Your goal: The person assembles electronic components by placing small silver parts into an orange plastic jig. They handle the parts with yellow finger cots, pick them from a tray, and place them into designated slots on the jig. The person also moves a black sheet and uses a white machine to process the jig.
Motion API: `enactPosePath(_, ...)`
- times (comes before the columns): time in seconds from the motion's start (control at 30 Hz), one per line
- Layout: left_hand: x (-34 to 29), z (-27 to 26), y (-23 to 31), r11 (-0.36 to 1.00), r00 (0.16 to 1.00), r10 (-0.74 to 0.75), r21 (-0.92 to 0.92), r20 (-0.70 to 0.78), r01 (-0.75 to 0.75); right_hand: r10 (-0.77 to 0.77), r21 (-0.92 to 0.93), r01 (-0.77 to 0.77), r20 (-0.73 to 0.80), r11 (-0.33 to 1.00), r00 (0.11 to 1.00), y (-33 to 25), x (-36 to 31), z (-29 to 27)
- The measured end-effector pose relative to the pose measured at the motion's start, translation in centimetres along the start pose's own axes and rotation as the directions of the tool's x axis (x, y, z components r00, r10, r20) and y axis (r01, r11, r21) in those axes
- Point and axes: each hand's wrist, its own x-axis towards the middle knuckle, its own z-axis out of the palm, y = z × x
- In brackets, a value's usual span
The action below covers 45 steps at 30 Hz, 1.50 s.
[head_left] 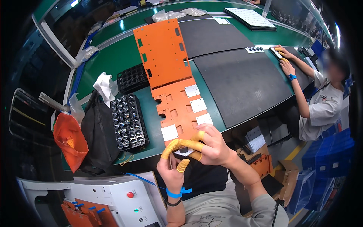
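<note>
1. A green workbench [113, 60] curves from near left to far right, with dark mats [242, 81] covering its right half.
2. A long orange jig plate [162, 53] lies along the middle of the bench; its near section [181, 113] carries several small white square boards [192, 90] set in pockets.
3. Left of the jig sits a black tray [127, 122] filled with rows of small shiny round lenses; a second black tray [132, 77] lies just beyond it.
4. A co-worker [321, 106] sits at the far right, hands on the bench.
5. The right hand [211, 147], with yellow finger cots, pinches a small white square board [185, 152] at the near end of the jig.
6. The left hand [172, 168], also cotted, closes thumb and forefinger on the same board from below.
7. On that board stands a small dark round lens [183, 149], upright, between the fingertips.
</note>
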Motion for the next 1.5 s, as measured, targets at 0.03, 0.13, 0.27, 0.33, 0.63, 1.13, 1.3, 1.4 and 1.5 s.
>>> enactPosePath(0.03,0.2,-0.2,0.3,0.994,0.999,0.036,0.106,0.003,-0.036,-0.005,0.0,0.005,0.032,1.0,0.999,0.0,0.3,-0.1)
enactPosePath(0.13,1.4,-0.5,0.8,0.918,0.989,0.141,0.37,0.034,-0.143,-0.01,-0.013,0.011,0.088,1.0,0.996,0.1,0.8,0.0)
enactPosePath(0.27,2.7,-0.7,0.9,0.835,0.978,0.195,0.509,0.08,-0.208,0.114,0.06,-0.127,0.182,0.99,0.977,0.6,0.6,0.5)
enactPosePath(0.33,3.2,-0.9,0.6,0.819,0.978,0.18,0.533,0.108,-0.209,0.176,0.092,-0.201,0.221,0.975,0.959,1.1,0.3,0.8)
enactPosePath(0.63,7.7,-0.6,1.3,0.752,0.966,0.214,0.656,-0.143,-0.069,0.389,0.102,-0.41,0.18,0.906,0.904,3.8,-1.0,2.5)
enactPosePath(1.13,12.3,1.1,1.6,0.26,0.993,0.004,0.959,-0.114,0.109,0.376,0.062,-0.393,0.186,0.917,0.908,3.5,-1.2,2.3)
enactPosePath(1.3,12.3,1.2,1.8,0.14,0.994,0.002,0.984,-0.107,0.106,0.362,0.074,-0.379,0.176,0.923,0.916,3.6,-1.4,2.3)
enactPosePath(1.4,12.6,1.1,1.6,0.07,0.993,-0.013,0.99,-0.121,0.122,0.361,0.077,-0.379,0.179,0.922,0.915,3.6,-1.4,2.3)
enactPosePath(1.5,12.7,1.2,1.2,0.036,0.992,-0.042,0.992,-0.118,0.12,0.358,0.082,-0.376,0.173,0.923,0.918,3.7,-1.5,2.2)
